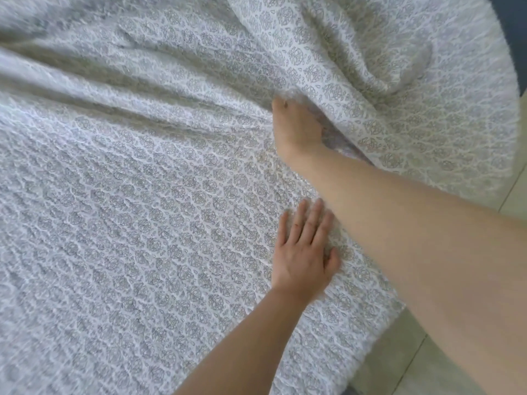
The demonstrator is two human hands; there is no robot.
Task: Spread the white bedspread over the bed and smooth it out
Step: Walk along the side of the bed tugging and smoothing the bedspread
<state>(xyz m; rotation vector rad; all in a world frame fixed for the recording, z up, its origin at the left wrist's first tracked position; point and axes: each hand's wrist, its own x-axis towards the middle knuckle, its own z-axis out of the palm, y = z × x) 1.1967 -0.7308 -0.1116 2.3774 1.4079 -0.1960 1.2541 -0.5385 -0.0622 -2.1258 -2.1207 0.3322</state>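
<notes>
Covering nearly the whole bed, the bedspread [142, 223] lay white with a grey flower pattern, flat across the near part and bunched into long folds toward the far side. The left hand [303, 252] rested palm down on the flat cloth near the bed's right edge, its fingers [310, 220] straight and close together, holding nothing. Just beyond it the right hand [296, 129] reached across, the forearm passing over the left fingertips, and gripped a raised fold of the bedspread; its fingers were curled under the cloth and mostly hidden, with only the back of the hand showing. From that grip the fabric rose and fell away in deep creases toward the far right corner. Pale floor [413, 363] showed past the bed's right edge.
</notes>
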